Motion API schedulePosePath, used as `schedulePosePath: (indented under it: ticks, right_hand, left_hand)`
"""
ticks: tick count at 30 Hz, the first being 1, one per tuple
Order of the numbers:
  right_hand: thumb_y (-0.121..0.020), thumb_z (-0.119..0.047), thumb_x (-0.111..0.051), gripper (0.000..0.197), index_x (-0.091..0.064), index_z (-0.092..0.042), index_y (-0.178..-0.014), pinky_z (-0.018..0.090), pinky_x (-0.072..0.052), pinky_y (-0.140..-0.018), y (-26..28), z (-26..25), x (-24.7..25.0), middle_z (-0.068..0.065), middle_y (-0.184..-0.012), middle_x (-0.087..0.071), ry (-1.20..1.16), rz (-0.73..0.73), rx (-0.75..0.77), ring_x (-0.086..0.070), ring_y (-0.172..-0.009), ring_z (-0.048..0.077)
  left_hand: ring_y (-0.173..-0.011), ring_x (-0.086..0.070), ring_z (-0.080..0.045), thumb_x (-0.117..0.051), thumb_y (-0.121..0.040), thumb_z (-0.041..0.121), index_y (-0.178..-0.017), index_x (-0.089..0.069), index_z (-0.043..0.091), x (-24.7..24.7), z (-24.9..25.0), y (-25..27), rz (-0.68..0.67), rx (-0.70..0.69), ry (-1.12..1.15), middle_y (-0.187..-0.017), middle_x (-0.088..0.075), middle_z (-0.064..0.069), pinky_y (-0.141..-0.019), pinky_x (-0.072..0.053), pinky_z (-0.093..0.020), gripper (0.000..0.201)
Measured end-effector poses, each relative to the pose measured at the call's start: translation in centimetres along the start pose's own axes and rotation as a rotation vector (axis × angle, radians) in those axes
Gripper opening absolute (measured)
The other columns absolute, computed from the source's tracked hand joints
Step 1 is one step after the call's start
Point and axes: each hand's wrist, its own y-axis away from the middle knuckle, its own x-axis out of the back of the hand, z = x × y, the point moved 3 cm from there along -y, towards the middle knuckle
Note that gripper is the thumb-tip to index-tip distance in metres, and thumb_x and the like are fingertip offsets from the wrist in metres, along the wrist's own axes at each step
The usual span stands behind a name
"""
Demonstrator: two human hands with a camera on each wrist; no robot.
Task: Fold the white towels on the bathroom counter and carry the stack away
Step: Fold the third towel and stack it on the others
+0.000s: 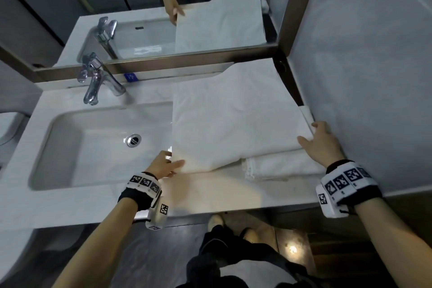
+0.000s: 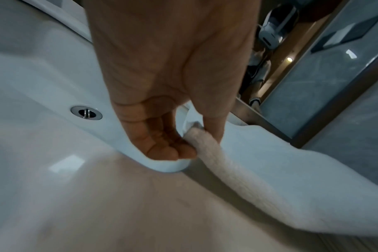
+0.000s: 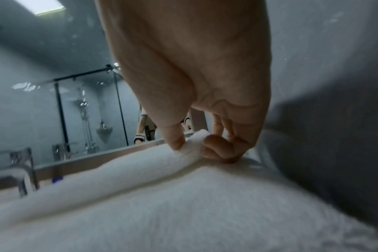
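Observation:
A large white towel [image 1: 233,119] lies spread over the right part of the bathroom counter [image 1: 210,196], reaching back to the mirror frame. My left hand [image 1: 171,165] pinches its near left corner beside the sink; in the left wrist view the thumb and fingers [image 2: 173,151] hold the rolled towel edge [image 2: 222,170]. My right hand [image 1: 313,134] pinches the near right corner by the wall, with the thumb and fingers closed on the towel fold [image 3: 194,145]. Beneath the spread towel lies a folded white towel [image 1: 280,167], near the counter's front right.
A white sink [image 1: 58,147] with a drain [image 1: 133,140] fills the counter's left side, and a chrome tap [image 1: 93,82] stands behind it. A mirror [image 1: 140,7] runs along the back. A grey wall [image 1: 374,77] closes off the right. My legs and shoes show below the counter edge.

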Motion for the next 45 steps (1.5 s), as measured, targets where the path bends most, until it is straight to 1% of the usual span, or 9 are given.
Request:
schedulePosePath:
  ticks: [4, 7, 9, 13, 18, 23, 28, 34, 45]
  right_hand:
    - [-0.087, -0.010, -0.053, 0.040, -0.038, -0.013, -0.123, 0.034, -0.042, -0.079, 0.3, -0.3, 0.5, 0.023, -0.119, -0.058, -0.143, 0.013, 0.072, -0.058, -0.094, 0.035]
    - [-0.086, 0.005, -0.041, 0.040, -0.039, -0.014, -0.121, 0.030, -0.038, -0.083, 0.9, -0.9, 0.1, 0.019, -0.134, -0.048, -0.227, -0.013, 0.160, -0.052, -0.110, 0.033]
    - [-0.079, 0.017, -0.034, 0.049, -0.040, -0.013, -0.117, 0.035, -0.042, -0.090, 1.0, -1.1, 0.0, 0.018, -0.133, -0.046, -0.269, -0.013, 0.216, -0.049, -0.116, 0.032]
    - [-0.073, 0.020, -0.041, 0.046, -0.056, -0.007, -0.107, 0.027, -0.034, -0.077, 1.0, -0.9, 0.0, 0.021, -0.109, -0.053, -0.027, 0.041, 0.287, -0.051, -0.103, 0.036]
    - [-0.078, 0.014, -0.049, 0.032, -0.064, -0.005, -0.100, 0.025, -0.032, -0.076, 0.3, -1.5, 0.7, 0.023, -0.103, -0.058, -0.085, 0.164, 0.335, -0.054, -0.099, 0.037]
    - [-0.082, -0.003, -0.060, 0.025, -0.068, -0.008, -0.105, 0.026, -0.037, -0.094, -1.9, -3.7, 2.4, 0.019, -0.120, -0.050, -0.245, 0.298, 0.318, -0.049, -0.113, 0.031]
    - [-0.092, -0.018, -0.055, 0.021, -0.059, -0.004, -0.108, 0.019, -0.037, -0.063, -5.7, -8.2, 2.8, 0.007, -0.098, -0.060, -0.569, 0.247, 0.291, -0.053, -0.088, 0.018]
    - [-0.096, -0.030, -0.047, 0.028, -0.054, -0.005, -0.106, 0.025, -0.034, -0.076, -12.2, -13.0, 3.2, 0.015, -0.110, -0.061, -0.386, 0.305, 0.305, -0.054, -0.097, 0.023]
    - [-0.099, -0.024, -0.044, 0.036, -0.051, 0.008, -0.113, 0.030, -0.029, -0.070, -22.4, -17.1, 0.4, 0.029, -0.117, -0.055, -0.174, 0.101, 0.163, -0.052, -0.106, 0.037]
  left_hand:
    - [-0.073, -0.059, -0.019, -0.058, -0.091, 0.008, -0.117, -0.033, 0.012, 0.3, 0.7, 1.5, 0.111, -0.106, 0.195, -0.096, -0.057, -0.015, -0.064, -0.052, -0.027, 0.036]
    - [-0.078, -0.058, -0.029, -0.040, -0.094, -0.003, -0.108, -0.039, 0.013, 0.3, 1.2, 2.9, 0.147, -0.217, 0.181, -0.093, -0.056, -0.020, -0.067, -0.054, -0.027, 0.022]
    - [-0.084, -0.055, -0.031, -0.029, -0.089, -0.015, -0.102, -0.048, 0.008, -0.1, 1.3, 3.7, 0.099, -0.277, 0.152, -0.093, -0.055, -0.019, -0.070, -0.052, -0.027, 0.032]
    - [-0.097, -0.053, -0.027, -0.032, -0.068, -0.034, -0.105, -0.059, 0.000, -0.7, 1.2, 4.6, 0.081, -0.414, -0.056, -0.106, -0.056, -0.013, -0.080, -0.047, -0.025, 0.057]
    - [-0.089, -0.054, -0.026, -0.065, -0.074, -0.016, -0.096, -0.067, 0.006, -0.1, 2.1, 4.6, 0.245, -0.492, -0.023, -0.098, -0.059, -0.021, -0.087, -0.046, -0.030, 0.031]
    - [-0.098, -0.053, -0.019, -0.056, -0.091, 0.006, -0.109, -0.059, 0.004, 2.4, 4.4, 2.8, 0.387, -0.499, 0.088, -0.107, -0.054, -0.008, -0.091, -0.043, -0.027, 0.019]
    - [-0.089, -0.049, -0.019, -0.050, -0.096, 0.014, -0.099, -0.051, 0.008, 5.1, 8.3, -0.5, 0.438, -0.584, 0.220, -0.090, -0.054, -0.008, -0.078, -0.041, -0.033, 0.007]
    - [-0.067, -0.033, -0.016, -0.042, -0.098, 0.018, -0.065, -0.034, 0.018, 7.4, 13.8, -6.0, 0.472, -0.564, 0.185, -0.066, -0.033, 0.001, -0.065, -0.030, -0.033, 0.034]
    - [-0.076, -0.042, -0.023, -0.047, -0.095, 0.023, -0.083, -0.044, 0.005, 8.5, 18.8, -15.7, 0.435, -0.388, -0.070, -0.079, -0.048, -0.012, -0.068, -0.032, -0.031, 0.022]
